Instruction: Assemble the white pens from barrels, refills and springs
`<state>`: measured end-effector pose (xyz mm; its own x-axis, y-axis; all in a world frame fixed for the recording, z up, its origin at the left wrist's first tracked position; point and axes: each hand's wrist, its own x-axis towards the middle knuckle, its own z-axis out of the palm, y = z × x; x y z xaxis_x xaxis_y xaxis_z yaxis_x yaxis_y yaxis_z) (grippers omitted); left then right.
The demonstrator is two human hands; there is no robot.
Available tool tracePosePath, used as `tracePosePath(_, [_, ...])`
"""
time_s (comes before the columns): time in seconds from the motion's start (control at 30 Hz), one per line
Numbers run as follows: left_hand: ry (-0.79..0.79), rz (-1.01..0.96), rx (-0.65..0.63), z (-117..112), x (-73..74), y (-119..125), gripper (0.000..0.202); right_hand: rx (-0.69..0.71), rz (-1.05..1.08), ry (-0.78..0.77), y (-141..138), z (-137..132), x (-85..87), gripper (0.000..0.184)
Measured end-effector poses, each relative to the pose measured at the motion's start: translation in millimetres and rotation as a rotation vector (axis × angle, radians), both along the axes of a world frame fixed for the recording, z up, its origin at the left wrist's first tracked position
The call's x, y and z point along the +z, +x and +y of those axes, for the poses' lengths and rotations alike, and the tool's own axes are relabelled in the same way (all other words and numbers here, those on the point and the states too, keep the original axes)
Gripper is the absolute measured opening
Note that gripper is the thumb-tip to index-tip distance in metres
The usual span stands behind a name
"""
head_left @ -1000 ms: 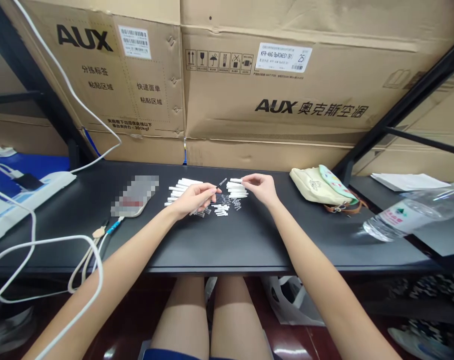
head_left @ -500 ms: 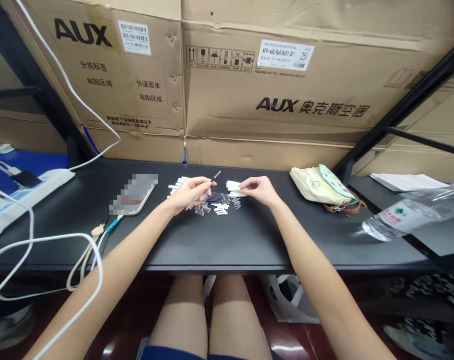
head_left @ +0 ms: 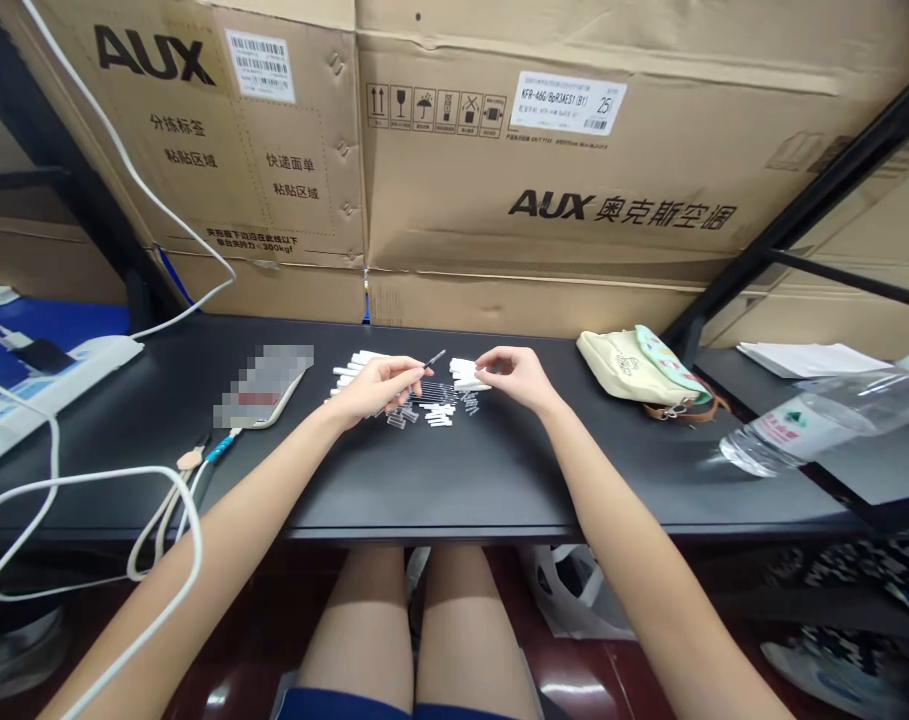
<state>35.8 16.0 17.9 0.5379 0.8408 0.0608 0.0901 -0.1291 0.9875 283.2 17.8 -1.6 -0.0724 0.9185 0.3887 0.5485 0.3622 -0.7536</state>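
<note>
My left hand (head_left: pixel 379 384) is closed in a pinch on a thin dark pen refill (head_left: pixel 430 360) that points up and to the right. My right hand (head_left: pixel 515 374) pinches a white pen barrel (head_left: pixel 470 384) at the edge of the right pile. Both hands hover over a black table (head_left: pixel 454 470). More white pen barrels (head_left: pixel 353 364) lie behind my left hand. Between the hands lie several short white and clear caps (head_left: pixel 433 412) and dark refills.
A phone (head_left: pixel 263 386) lies left of the parts, with a cable at the table's near-left edge. A white power strip (head_left: pixel 49 385) sits far left. A cream pouch (head_left: pixel 644 368) and a lying water bottle (head_left: pixel 814 418) are right. Cardboard boxes (head_left: pixel 544 170) stand along the back.
My right hand has taken a white barrel from the right pile and drawn it slightly toward the left hand. The left hand keeps the refill, now tilted lower.
</note>
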Motion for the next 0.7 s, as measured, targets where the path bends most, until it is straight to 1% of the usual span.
tracePosePath(0.07, [0.049, 0.089, -0.027, -0.5, -0.1, 0.3, 0.027, 0.043, 0.114, -0.004, -8.8, -3.6, 2.9, 0.021])
tracePosePath(0.13, [0.082, 0.160, -0.059, -1.2, -0.4, 0.7, 0.026, 0.110, 0.208, -0.054, -20.3, -8.4, 4.6, 0.028])
tracePosePath(0.2, [0.101, 0.214, -0.093, -1.7, -1.0, 0.8, 0.026, 0.172, 0.254, -0.124, -31.5, -13.1, 5.1, 0.032])
tracePosePath(0.27, [0.110, 0.250, -0.110, -1.8, -1.8, 0.7, 0.027, 0.216, 0.288, -0.172, -38.8, -16.5, 5.7, 0.031])
tracePosePath(0.33, [0.111, 0.265, -0.116, -1.1, -2.8, 0.2, 0.027, 0.230, 0.331, -0.182, -39.0, -18.1, 8.2, 0.029])
tracePosePath(0.43, [0.112, 0.241, -0.092, 1.2, -4.1, -0.7, 0.027, 0.180, 0.374, -0.142, -25.4, -17.9, 15.5, 0.027])
tracePosePath(0.5, [0.109, 0.206, -0.039, 2.7, -4.4, -0.9, 0.027, 0.162, 0.326, -0.147, -11.5, -17.4, 20.3, 0.024])
tracePosePath(0.53, [0.103, 0.190, -0.010, 3.3, -4.4, -0.9, 0.027, 0.175, 0.263, -0.185, -4.8, -17.2, 22.0, 0.023])
tracePosePath(0.6, [0.089, 0.167, 0.031, 4.0, -4.0, -0.7, 0.027, 0.228, 0.118, -0.274, 5.9, -17.1, 23.7, 0.018])
tracePosePath(0.7, [0.081, 0.147, 0.045, 3.8, -3.1, -0.4, 0.027, 0.328, -0.038, -0.379, 12.7, -16.7, 22.7, 0.014])
